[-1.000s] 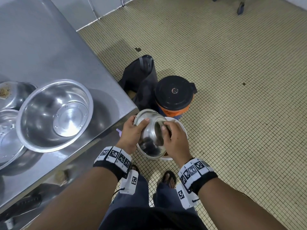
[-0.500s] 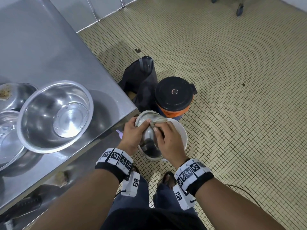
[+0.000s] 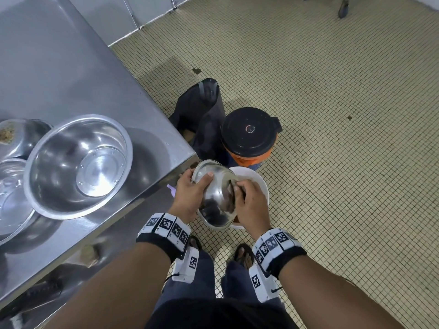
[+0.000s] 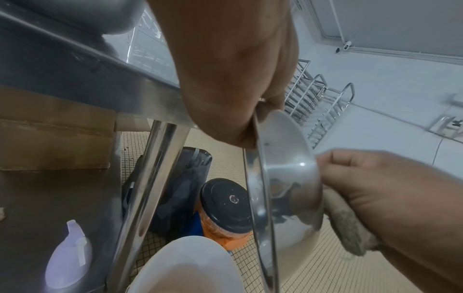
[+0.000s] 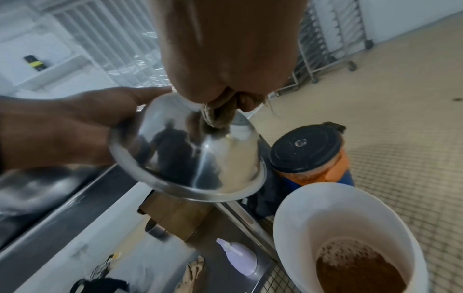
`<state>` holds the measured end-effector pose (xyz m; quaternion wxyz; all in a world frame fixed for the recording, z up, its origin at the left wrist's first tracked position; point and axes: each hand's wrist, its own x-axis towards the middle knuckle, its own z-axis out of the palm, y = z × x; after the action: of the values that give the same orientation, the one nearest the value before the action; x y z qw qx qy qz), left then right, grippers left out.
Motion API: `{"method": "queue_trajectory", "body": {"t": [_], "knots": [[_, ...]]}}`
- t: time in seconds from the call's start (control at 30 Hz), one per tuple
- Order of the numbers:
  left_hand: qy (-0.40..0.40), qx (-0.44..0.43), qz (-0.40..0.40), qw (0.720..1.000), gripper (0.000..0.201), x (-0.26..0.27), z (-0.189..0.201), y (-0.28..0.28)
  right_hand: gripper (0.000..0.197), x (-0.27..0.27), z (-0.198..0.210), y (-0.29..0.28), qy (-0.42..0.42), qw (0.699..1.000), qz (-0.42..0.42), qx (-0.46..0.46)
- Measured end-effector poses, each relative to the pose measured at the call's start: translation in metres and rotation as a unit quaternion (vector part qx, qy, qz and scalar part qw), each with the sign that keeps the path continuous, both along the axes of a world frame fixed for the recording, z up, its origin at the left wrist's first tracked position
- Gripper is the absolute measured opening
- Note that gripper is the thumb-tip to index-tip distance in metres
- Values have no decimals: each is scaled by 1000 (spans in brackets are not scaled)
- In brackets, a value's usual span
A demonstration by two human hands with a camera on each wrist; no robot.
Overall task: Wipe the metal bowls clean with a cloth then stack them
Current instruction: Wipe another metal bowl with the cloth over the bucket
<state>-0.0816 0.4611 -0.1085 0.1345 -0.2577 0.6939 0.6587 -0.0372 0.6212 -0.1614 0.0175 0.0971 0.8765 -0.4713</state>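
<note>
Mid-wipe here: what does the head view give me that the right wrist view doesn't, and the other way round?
Only the head view shows the large metal bowl upright on the steel table, with two more bowls at its left edge.

Only the right wrist view shows brown liquid in the white bucket and a lavender spray bottle on the lower shelf.

Both show the left hand gripping the small bowl by its rim, the right hand pressing the cloth to its outside, and the black-lidded container.
</note>
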Motion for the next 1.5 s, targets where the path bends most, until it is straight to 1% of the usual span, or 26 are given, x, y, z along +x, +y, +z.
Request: {"method": "queue_trajectory", "body": {"t": [0.07,0.13,0.2,0.33,0.4,0.53,0.57,0.63,0.7,0.73,0.8,0.87,0.93,0.97,1.03,1.07,1.1,1.17,1.23,1.3,1.37,1.47,1.5], "knots": [[-3,2,0,1000,22,-1,-1,1,19,-1,3,0,23,1000,-3,-15],[0,10,2,1000,20,-2,-3,4,21,0,9,-8,58,998,28,-26],[1,11,2,1000,19,-2,-3,8,22,3,9,-13,71,996,43,-28],[3,8,16,1000,24,-1,-4,10,19,1,0,-5,20,999,-20,-17],[1,4,24,1000,23,-2,-4,9,19,1,0,-2,23,999,-26,-10],[13,-8,30,999,19,-8,0,9,28,7,7,-15,88,995,41,-12],[14,-9,30,999,21,-9,2,9,28,7,5,-15,87,995,40,-12],[13,-2,35,999,22,-10,5,7,25,5,-2,-10,49,999,4,-14],[9,3,36,999,20,-12,5,5,23,-1,-9,-1,7,999,-37,11],[8,3,36,999,18,-12,6,5,22,-3,-11,2,3,999,-46,23],[13,8,40,999,16,-12,7,5,22,-8,-4,-2,34,999,-31,12],[19,10,41,999,15,-12,9,6,23,-9,8,-10,82,997,15,-8],[21,16,42,999,19,-12,9,5,22,-7,10,-13,105,994,39,-13],[21,19,39,999,23,-12,10,3,21,-8,6,-10,93,995,33,-11],[18,21,31,999,29,-11,11,1,20,-12,-8,1,34,999,-15,15],[18,17,26,999,29,-10,11,-1,20,-16,-12,7,9,999,-43,32],[17,10,22,1000,27,-9,11,-1,20,-20,-13,11,3,998,-59,38],[18,4,15,1000,27,-9,11,0,20,-32,-3,10,35,998,-51,15],[24,1,6,1000,28,-9,10,2,18,-41,15,0,86,996,-9,-5],[32,-6,-1,999,29,-9,10,4,18,-46,22,-7,110,994,15,-10],[36,6,2,999,30,-10,13,4,19,-46,13,-1,96,995,-5,-13],[21,24,13,999,34,-12,13,-1,19,-38,-4,16,20,998,-65,16],[16,21,15,1000,33,-13,12,-2,18,-36,-6,19,11,997,-77,22]]}}
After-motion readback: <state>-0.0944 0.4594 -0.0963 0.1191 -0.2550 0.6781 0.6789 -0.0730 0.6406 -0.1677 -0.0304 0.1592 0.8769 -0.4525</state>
